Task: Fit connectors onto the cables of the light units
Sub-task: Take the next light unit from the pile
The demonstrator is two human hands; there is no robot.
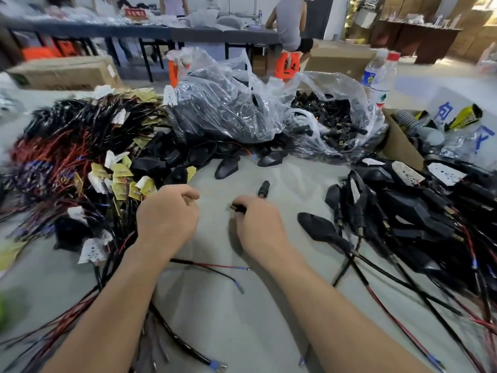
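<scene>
Red and black cables [53,157] with small yellow and white boards lie in a big heap on the left of the grey table [220,332]. Just right of the heap is the left hand [166,214]. Its fingers are curled in, and I cannot tell if it holds anything. A thin red and black cable with blue tips [215,266] lies between the two arms. The right hand [258,224] pinches a small black connector with a gold end [238,208], low over the table. Just behind it, another small black connector [264,187] lies on the table. Farther back sits a clear plastic bag of black connectors [333,122]. On the right, black pointed light units [403,211] lie in a heap, with two clear water bottles [382,74] behind.
</scene>
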